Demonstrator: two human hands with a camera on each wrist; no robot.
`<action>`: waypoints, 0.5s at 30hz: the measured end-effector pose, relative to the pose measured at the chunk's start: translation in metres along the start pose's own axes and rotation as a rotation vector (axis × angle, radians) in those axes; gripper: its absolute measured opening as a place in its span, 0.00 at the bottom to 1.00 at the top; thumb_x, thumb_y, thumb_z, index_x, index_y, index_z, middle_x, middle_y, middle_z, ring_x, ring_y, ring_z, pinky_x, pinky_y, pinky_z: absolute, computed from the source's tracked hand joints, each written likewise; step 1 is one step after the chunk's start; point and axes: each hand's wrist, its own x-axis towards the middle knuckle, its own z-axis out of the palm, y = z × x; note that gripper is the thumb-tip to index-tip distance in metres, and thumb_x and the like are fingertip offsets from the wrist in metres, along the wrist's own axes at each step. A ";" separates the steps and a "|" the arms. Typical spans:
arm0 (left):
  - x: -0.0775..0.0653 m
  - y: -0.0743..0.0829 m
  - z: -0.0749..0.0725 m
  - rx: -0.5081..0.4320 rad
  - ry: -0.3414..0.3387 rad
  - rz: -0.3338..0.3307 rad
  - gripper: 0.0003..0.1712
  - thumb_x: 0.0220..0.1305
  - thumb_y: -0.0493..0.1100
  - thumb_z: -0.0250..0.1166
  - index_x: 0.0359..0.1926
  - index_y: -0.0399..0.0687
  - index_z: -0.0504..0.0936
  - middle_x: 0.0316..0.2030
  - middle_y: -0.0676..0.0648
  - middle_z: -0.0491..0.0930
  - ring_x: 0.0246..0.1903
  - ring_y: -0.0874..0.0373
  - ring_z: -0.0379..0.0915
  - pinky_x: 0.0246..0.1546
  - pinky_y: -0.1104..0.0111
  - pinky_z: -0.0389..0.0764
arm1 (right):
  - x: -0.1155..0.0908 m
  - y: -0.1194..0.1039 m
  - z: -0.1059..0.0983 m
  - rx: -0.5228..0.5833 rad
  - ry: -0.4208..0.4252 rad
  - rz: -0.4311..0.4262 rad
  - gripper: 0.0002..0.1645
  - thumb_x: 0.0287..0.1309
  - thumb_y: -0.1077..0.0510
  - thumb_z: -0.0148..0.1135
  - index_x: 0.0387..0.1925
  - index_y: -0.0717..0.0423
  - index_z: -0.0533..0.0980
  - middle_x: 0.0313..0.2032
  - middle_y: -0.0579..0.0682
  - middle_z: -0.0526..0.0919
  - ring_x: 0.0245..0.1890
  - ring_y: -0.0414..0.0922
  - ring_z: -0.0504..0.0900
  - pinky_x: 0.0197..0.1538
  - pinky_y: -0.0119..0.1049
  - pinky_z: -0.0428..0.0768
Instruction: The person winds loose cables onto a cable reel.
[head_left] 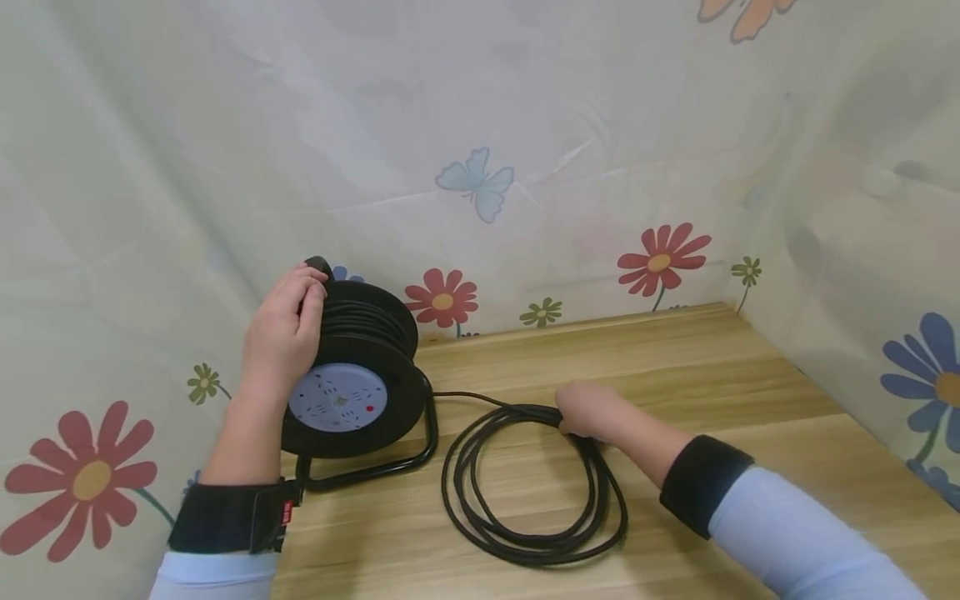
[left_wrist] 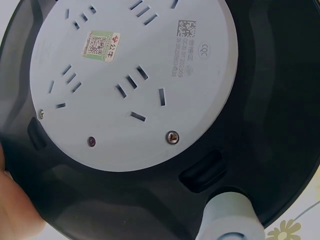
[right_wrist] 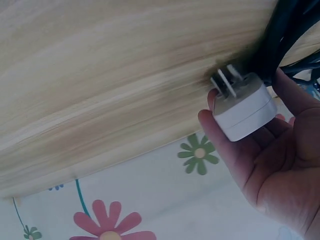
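A black cable reel with a pale socket panel stands at the left of the wooden table. My left hand grips it at its upper left side, by the black handle; some of the fingers are hidden there. From the reel a black cable runs right into a loose coil lying on the table. My right hand holds this coil at its upper right. In the right wrist view, the white plug rests within the fingers, prongs facing out, beside the bunched cable.
Behind the wooden table hangs a pale flowered sheet, close to the back of the reel. More sheet stands at the left and right sides. A pale knob sticks out from the reel's face.
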 end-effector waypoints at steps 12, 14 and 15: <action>0.001 -0.002 0.001 0.040 -0.019 0.020 0.22 0.81 0.50 0.43 0.46 0.39 0.78 0.62 0.42 0.76 0.74 0.51 0.57 0.71 0.51 0.59 | 0.039 0.031 -0.005 -0.040 0.046 0.073 0.13 0.60 0.53 0.73 0.32 0.59 0.79 0.32 0.53 0.83 0.30 0.49 0.79 0.40 0.48 0.81; 0.000 -0.002 0.000 0.036 -0.010 0.021 0.21 0.81 0.49 0.43 0.46 0.39 0.78 0.61 0.42 0.76 0.74 0.51 0.58 0.70 0.51 0.60 | 0.045 0.034 -0.006 -0.034 0.057 0.085 0.13 0.60 0.54 0.73 0.31 0.59 0.80 0.33 0.54 0.83 0.32 0.50 0.80 0.40 0.50 0.81; 0.000 -0.002 0.000 0.033 -0.005 0.023 0.21 0.81 0.49 0.43 0.45 0.39 0.77 0.61 0.42 0.77 0.73 0.51 0.58 0.70 0.51 0.60 | 0.047 0.036 -0.006 -0.030 0.061 0.093 0.13 0.60 0.54 0.73 0.31 0.59 0.80 0.34 0.54 0.83 0.33 0.52 0.80 0.40 0.51 0.81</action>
